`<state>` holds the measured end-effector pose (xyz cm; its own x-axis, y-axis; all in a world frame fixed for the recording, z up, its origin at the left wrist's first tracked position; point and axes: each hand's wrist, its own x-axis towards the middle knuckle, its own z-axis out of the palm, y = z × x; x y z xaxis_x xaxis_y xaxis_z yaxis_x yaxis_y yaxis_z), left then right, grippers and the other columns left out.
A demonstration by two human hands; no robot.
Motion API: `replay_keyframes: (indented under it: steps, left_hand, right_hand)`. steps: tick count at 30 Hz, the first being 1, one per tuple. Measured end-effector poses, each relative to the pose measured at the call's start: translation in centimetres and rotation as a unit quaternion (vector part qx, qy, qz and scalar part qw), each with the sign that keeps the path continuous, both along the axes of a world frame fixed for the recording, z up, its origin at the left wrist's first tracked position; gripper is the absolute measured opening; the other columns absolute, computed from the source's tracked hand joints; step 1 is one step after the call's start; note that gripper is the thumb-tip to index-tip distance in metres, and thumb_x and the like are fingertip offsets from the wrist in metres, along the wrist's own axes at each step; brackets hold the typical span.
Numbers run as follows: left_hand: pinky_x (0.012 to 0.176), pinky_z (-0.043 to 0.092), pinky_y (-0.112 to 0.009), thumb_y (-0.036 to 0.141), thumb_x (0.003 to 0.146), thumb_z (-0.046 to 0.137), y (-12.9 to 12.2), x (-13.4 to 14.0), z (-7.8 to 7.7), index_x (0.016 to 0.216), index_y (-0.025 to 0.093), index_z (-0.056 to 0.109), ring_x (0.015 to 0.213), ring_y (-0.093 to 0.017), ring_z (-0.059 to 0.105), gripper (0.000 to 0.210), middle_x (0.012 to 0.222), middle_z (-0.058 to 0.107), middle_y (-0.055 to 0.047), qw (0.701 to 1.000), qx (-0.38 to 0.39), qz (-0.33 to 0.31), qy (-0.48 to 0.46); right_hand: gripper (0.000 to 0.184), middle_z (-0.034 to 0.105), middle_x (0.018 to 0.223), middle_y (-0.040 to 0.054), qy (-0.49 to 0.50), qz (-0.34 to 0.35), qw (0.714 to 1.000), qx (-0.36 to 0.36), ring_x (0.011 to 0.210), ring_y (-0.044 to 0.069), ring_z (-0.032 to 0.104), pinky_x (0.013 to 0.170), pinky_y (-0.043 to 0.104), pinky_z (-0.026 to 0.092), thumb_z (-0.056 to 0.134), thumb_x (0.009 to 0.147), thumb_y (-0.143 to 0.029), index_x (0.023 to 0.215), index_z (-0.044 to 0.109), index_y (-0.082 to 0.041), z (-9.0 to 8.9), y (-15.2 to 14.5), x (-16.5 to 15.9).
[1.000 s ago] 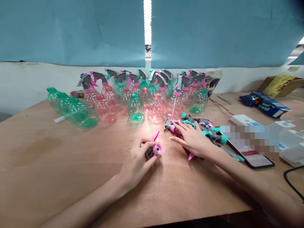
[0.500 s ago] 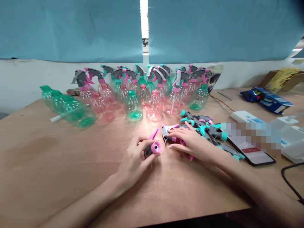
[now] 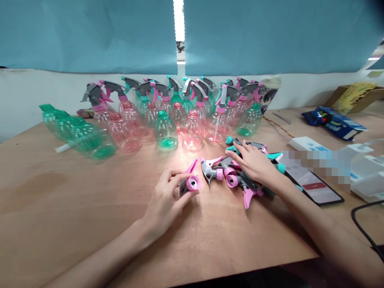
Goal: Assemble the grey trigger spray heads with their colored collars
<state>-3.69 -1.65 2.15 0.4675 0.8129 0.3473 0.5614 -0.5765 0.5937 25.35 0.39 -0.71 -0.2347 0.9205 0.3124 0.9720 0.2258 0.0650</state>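
Between the thumb and fingers of my left hand is a grey and pink trigger sprayer head, its pink collar facing me and its pink trigger pointing up. My right hand lies over the pile of loose sprayer heads, fingers stretched out and reaching the turquoise ones at the back. It hides part of the pile. Nearer my left hand, a pink-collared sprayer head rests on its side. Another pink collar faces me beside it, and a pink trigger sticks out at the pile's front.
Several clear pink bottles and green bottles stand behind, many with sprayers fitted. Some green bottles lean at the left, near a white tube. On the right are a phone, a white power strip and a blue packet.
My right hand has moved back and right across the pile, uncovering the pink-collared sprayer heads at its front left. My left hand keeps its hold; the view has shifted slightly.
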Motion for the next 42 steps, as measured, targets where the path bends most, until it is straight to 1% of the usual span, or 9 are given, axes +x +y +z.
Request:
replay_keyframes:
  steps: [5,9,11,15,20,23,28,36,42]
  left_hand:
    - [0.073,0.049,-0.032,0.026,0.085,0.062,-0.1,-0.2,-0.1,0.105,0.023,0.063,0.075,-0.015,0.056,0.020,0.100,0.053,-0.003,1.000,0.006,-0.003,-0.010]
    - [0.078,0.047,-0.032,0.022,0.083,0.064,-0.2,-0.2,0.1,0.107,0.025,0.063,0.083,-0.016,0.056,0.024,0.099,0.054,-0.002,0.999,0.008,-0.020,-0.034]
    - [0.079,0.046,-0.031,0.018,0.082,0.065,-0.2,-0.2,0.2,0.107,0.027,0.063,0.087,-0.016,0.055,0.026,0.099,0.054,-0.002,0.999,-0.002,-0.025,-0.047]
    - [0.071,0.045,-0.027,0.016,0.080,0.068,0.0,0.0,0.2,0.105,0.030,0.065,0.083,-0.015,0.054,0.029,0.093,0.054,0.000,0.996,-0.033,-0.013,-0.086]
    - [0.070,0.050,-0.027,0.022,0.083,0.066,0.2,-0.1,-0.3,0.101,0.027,0.063,0.087,-0.016,0.057,0.019,0.096,0.054,-0.001,0.985,-0.077,-0.033,-0.153]
    - [0.077,0.049,-0.030,0.019,0.082,0.066,0.1,-0.1,-0.2,0.099,0.024,0.062,0.093,-0.018,0.056,0.018,0.097,0.059,-0.002,0.992,-0.017,-0.044,-0.115]
    - [0.076,0.046,-0.031,0.013,0.081,0.067,0.1,0.1,-0.1,0.098,0.021,0.060,0.084,-0.018,0.053,0.021,0.089,0.066,-0.001,0.993,0.083,-0.059,-0.066]
    - [0.069,0.044,-0.027,0.016,0.079,0.070,0.1,0.2,-0.5,0.096,0.020,0.061,0.080,-0.016,0.053,0.019,0.087,0.063,-0.001,0.996,0.059,-0.017,-0.068]
    - [0.069,0.044,-0.028,0.018,0.081,0.068,0.1,0.0,-0.5,0.096,0.020,0.061,0.080,-0.017,0.053,0.016,0.087,0.062,-0.001,0.996,0.056,-0.005,-0.071]
  right_hand:
    - [0.044,0.048,0.139,0.0160,-0.021,0.032,0.999,-0.019,0.128,0.039,0.039,0.092,0.056,0.039,0.028,0.096,-0.026,0.133,0.050,-0.021,0.4,-0.4,-0.5]
    - [0.051,0.050,0.136,0.0200,0.091,-0.039,0.995,0.029,0.124,0.039,0.044,0.097,0.063,0.031,0.032,0.095,-0.049,0.127,0.054,-0.015,2.5,-1.4,-2.8]
    - [0.043,0.060,0.126,0.0129,0.169,0.056,0.984,0.016,0.117,0.030,0.053,0.100,0.053,0.034,0.038,0.095,-0.048,0.116,0.060,-0.018,4.2,-2.2,-4.2]
    - [0.020,0.070,0.086,0.0018,0.306,0.215,0.925,-0.069,0.075,0.014,0.063,0.067,0.026,0.046,0.049,0.093,-0.033,0.093,0.064,-0.020,6.4,-3.3,-7.0]
    - [0.012,0.056,0.068,-0.0046,0.421,0.222,0.870,-0.128,0.058,0.008,0.053,0.052,0.020,0.040,0.061,0.084,-0.023,0.088,0.052,-0.018,5.4,-3.2,-9.5]
    - [0.019,0.051,0.069,-0.0057,0.490,0.187,0.832,-0.180,0.058,0.008,0.051,0.050,0.019,0.039,0.062,0.082,-0.024,0.085,0.043,-0.020,4.4,-3.1,-10.3]
    - [0.021,0.053,0.064,-0.0075,0.502,0.172,0.815,-0.230,0.055,0.009,0.052,0.049,0.020,0.037,0.059,0.085,-0.027,0.095,0.042,-0.021,3.9,-3.5,-10.3]
    - [0.004,0.059,0.067,-0.0029,0.416,0.215,0.881,-0.065,0.055,0.007,0.053,0.051,0.019,0.041,0.058,0.085,-0.017,0.090,0.058,-0.017,3.5,-4.0,-10.1]
    - [0.021,0.073,0.084,0.0051,0.318,0.223,0.920,0.052,0.064,0.013,0.064,0.063,0.026,0.048,0.055,0.088,-0.016,0.105,0.067,-0.013,2.6,-4.8,-10.5]
